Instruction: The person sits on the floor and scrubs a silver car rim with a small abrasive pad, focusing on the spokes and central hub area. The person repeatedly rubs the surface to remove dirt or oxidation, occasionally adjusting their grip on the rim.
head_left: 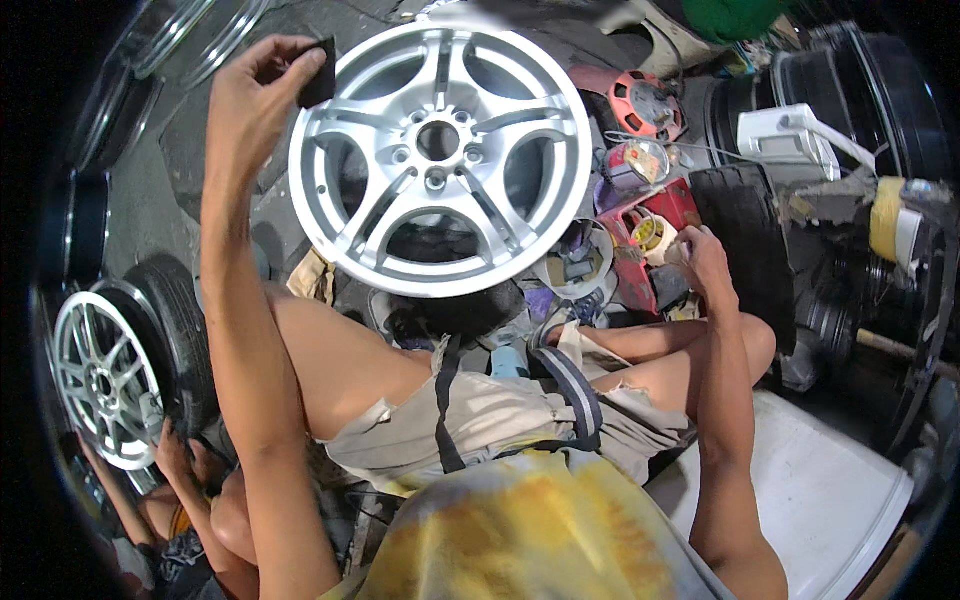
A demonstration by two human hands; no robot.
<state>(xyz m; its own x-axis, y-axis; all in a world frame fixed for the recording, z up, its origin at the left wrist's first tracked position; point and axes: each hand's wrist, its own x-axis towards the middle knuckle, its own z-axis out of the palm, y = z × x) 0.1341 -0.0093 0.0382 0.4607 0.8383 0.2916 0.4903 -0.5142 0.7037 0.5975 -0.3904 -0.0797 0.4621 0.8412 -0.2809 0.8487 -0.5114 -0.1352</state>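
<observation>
A silver alloy wheel rim point(437, 190) lies face up in front of me, its spokes and bolt holes showing. At its upper left, my left hand point(268, 75) pinches a small dark square sheet point(318, 75) that looks like sandpaper, raised beside the outer lip. On the right, my right hand point(703, 262) has its fingers drawn together next to a small yellow-and-white round container point(652, 234). Whatever is in those fingers, if anything, cannot be made out. Under the container is a red tray-like box point(640, 275).
An orange-red round tool part point(645, 103), a clear jar point(636, 163) and a tub of odds and ends point(577, 262) crowd the rim's right. Tyres point(745, 230) stand beyond. At left, another person's hand point(172, 450) touches a second rim point(105, 380). A white panel point(800, 490) is lower right.
</observation>
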